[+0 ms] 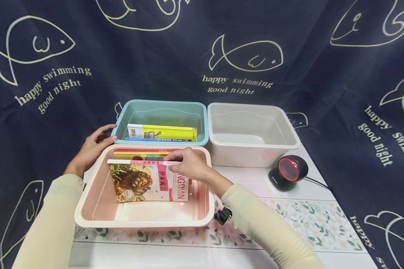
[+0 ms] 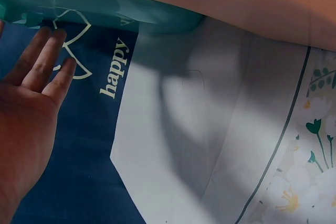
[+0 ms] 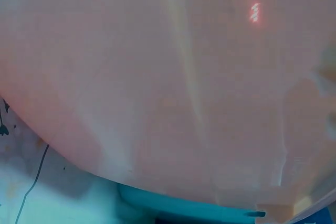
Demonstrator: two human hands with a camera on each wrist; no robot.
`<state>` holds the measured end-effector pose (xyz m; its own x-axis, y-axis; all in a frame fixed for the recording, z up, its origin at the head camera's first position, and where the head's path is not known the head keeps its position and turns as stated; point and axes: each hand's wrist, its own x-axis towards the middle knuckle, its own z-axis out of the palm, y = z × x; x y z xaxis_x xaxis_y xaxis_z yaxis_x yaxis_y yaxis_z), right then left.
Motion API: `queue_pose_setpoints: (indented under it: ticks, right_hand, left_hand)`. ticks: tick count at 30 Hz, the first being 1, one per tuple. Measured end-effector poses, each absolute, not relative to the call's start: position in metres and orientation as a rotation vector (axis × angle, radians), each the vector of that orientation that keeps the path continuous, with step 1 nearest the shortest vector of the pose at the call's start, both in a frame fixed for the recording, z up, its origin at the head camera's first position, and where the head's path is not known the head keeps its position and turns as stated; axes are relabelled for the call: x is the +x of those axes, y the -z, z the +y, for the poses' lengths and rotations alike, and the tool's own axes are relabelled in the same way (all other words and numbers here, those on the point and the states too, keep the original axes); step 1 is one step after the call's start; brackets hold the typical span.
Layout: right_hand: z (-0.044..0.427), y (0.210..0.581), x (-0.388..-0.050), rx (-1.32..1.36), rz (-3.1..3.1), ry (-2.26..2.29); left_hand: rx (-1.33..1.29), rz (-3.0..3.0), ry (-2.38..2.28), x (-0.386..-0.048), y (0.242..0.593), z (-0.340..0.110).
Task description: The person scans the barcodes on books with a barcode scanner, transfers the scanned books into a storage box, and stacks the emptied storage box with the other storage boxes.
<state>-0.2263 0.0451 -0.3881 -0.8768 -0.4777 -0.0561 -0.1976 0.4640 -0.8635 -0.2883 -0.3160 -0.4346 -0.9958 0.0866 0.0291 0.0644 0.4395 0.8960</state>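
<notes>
Touching the left rim of the blue bin [image 1: 165, 113] at the bench's [image 1: 242, 257] back-left corner with the left hand [image 1: 94, 145], its fingers nearly straight and apart. Lying inside that bin, a yellow book [image 1: 178, 133] and a blue book [image 1: 168, 140]. In front, towards the bench's left edge, the pink bin [image 1: 144, 224]; inside it, an upright picture book [image 1: 134, 179] with more books [image 1: 121, 154] behind. Pinching the picture book's upper right corner with the right hand [image 1: 190, 164]. Along the bench's back edge, the grey bin [image 1: 242, 156]. Near the bench's right edge, a black device [image 1: 291, 170] glowing red.
</notes>
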Motion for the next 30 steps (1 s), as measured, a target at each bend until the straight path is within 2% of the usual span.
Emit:
queue_pose_setpoints:
  ticks: [30]
  right_hand:
    - [0.052, 0.376, -0.215, -0.539, 2.549, 1.382]
  left_hand:
    - [0.136, 2.627, -1.654, -0.286, 0.43, -0.315]
